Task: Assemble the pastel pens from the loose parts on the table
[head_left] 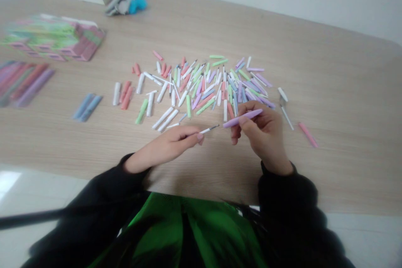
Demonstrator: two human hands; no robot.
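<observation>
Between the thumb and fingers of my left hand (pixel 171 141) is a thin white pen refill (pixel 209 129), its dark metal tip pointing right. My right hand (pixel 264 130) pinches a purple pen barrel (pixel 243 118), tilted slightly upward to the right. The refill's tip and the barrel's left end face each other across a small gap. Just beyond my hands lies a loose heap of pen parts (pixel 201 83) in white, green, pink, purple and blue, with refills mixed among short caps and barrels.
Stacked pink and green boxes (pixel 88 42) stand at the left, with a row of coloured pens (pixel 31 81) before them. Two blue pieces (pixel 87 107) lie nearer the heap. A grey and blue bundle (pixel 127 3) sits at the back. A pink piece (pixel 308 135) rests to the right.
</observation>
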